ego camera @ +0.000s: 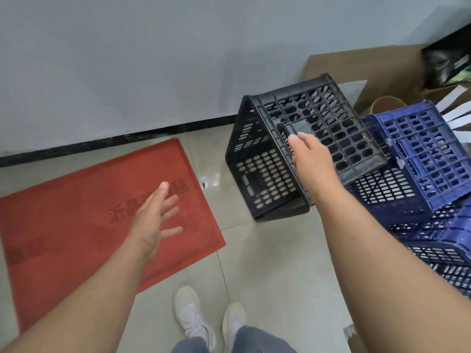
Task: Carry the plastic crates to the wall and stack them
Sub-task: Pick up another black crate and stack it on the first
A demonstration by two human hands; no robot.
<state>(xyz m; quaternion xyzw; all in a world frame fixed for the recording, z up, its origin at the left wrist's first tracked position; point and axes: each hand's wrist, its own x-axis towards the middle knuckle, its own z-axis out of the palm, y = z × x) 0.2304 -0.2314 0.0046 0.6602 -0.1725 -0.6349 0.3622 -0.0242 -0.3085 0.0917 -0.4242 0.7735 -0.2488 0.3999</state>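
Head view shows both hands out in front. The right hand (pixel 309 155) reaches onto the tilted black crate (pixel 300 149), its fingers at the handle slot on the upper face; whether they already curl through the slot or only rest against it is hard to tell, since the back of the hand hides them. The left hand (pixel 155 220) hangs free above the red mat (pixel 76 212), fingers spread and holding nothing, probably ready to take the crate's other side. The black crate stands tipped on one edge on the tiled floor (pixel 267 263), close to the wall (pixel 127 59), its far side leaning on the blue crates (pixel 420 154) heaped to the right, which likely keeps it tilted rather than flat. Cardboard (pixel 356 67) leans against the wall behind them. White shoes (pixel 209 314) stand on the floor below.
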